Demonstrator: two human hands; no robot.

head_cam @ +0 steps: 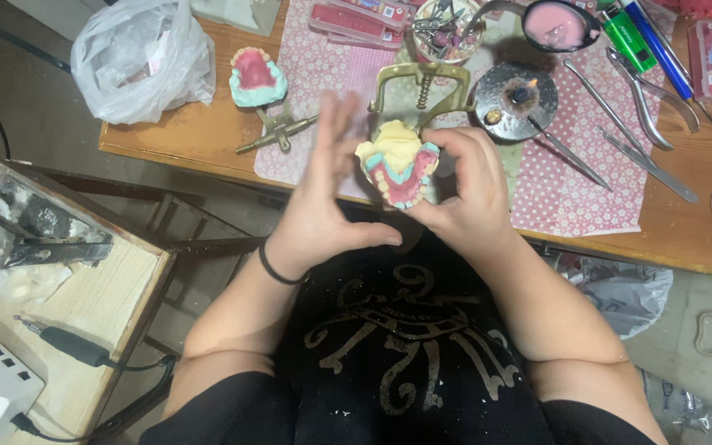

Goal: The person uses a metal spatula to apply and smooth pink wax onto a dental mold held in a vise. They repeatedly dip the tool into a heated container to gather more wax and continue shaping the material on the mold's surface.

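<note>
Denture model [400, 167]: cream plaster, pink gums, teeth tilted toward camera.

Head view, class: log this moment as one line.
right hand: holds denture model | left hand: open, beside model | behind: brass frame, lit burner

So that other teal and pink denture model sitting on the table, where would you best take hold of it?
Probably by the teal base of the denture model, fingers on its two outer sides, coming from above. The pink wax and teeth face up and look delicate, while the base is thick and solid. A metal frame lies on its near side, so the flanks are freer.
</note>
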